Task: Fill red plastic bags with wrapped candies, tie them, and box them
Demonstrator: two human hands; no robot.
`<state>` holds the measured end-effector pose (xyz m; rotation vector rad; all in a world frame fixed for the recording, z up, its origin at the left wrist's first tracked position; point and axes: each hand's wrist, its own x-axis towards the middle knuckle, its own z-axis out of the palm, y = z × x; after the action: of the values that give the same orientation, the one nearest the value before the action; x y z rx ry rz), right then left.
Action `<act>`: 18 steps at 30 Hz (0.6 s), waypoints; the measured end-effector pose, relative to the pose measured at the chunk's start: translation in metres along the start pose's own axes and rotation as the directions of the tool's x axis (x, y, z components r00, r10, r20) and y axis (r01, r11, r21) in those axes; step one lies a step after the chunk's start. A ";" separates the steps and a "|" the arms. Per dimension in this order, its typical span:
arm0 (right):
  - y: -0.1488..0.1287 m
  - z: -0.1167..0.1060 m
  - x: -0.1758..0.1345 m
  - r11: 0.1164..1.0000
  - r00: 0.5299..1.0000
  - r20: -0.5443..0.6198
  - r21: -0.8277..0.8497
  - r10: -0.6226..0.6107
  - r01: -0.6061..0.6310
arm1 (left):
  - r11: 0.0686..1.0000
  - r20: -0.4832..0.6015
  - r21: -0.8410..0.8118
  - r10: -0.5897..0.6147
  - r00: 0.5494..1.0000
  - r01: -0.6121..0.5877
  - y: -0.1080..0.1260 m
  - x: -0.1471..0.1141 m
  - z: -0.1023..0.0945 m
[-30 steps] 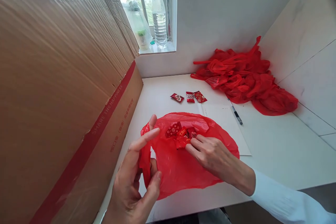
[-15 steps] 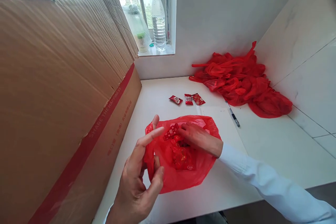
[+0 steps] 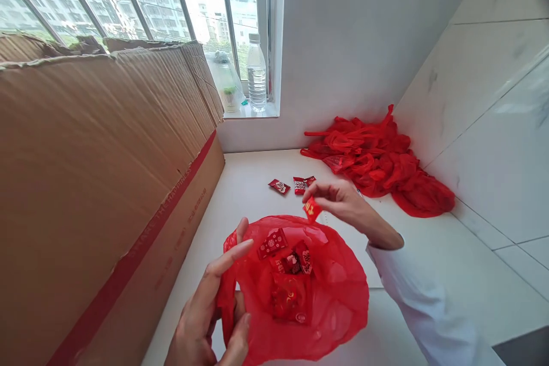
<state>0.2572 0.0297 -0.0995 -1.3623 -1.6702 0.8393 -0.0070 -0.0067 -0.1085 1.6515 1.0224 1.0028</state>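
A red plastic bag [image 3: 343,320] lies wide-mouthed on the white table, and my left hand [image 3: 210,309] grips its left rim with the fingers curled around the film. Inside the bag rest several red wrapped packets, among them a dotted packet [image 3: 272,243] and a larger packet with gold print [image 3: 291,297]. Above the bag's far rim, my right hand [image 3: 343,203] pinches a small red packet with yellow print [image 3: 311,209]. Just beyond that hand, a red packet [image 3: 279,186] and a second red packet [image 3: 299,185] lie on the table, with another partly covered beside them.
A tall cardboard box [image 3: 107,183] stands along the left side. Crumpled red plastic bags [image 3: 377,154] are heaped in the back right corner against the wall. On the window sill stand a water bottle [image 3: 257,77] and a bagged cup [image 3: 229,88].
My right hand has come up out of the bag holding a small red packet, and now hovers over its far rim. My left hand still holds the bag. The view has tilted upward.
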 end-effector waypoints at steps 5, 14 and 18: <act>0.061 -0.007 0.047 0.947 0.935 -0.220 -0.097 0.279 -0.306 | 0.999 0.047 0.003 -0.052 0.998 0.052 0.006 -0.003 0.000; 0.011 -0.004 0.006 0.999 0.992 -0.114 -0.003 0.053 -0.054 | 1.000 0.072 0.024 -0.010 0.997 0.009 0.011 -0.003 0.004; -0.024 0.014 -0.026 0.987 0.895 0.428 -0.030 -0.129 0.157 | 1.000 0.122 0.012 0.001 0.992 -0.002 0.009 0.000 0.006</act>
<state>0.2362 -0.0005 -0.0894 -1.1311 -2.1204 1.0576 0.0007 -0.0109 -0.1013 1.7017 0.9471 0.8864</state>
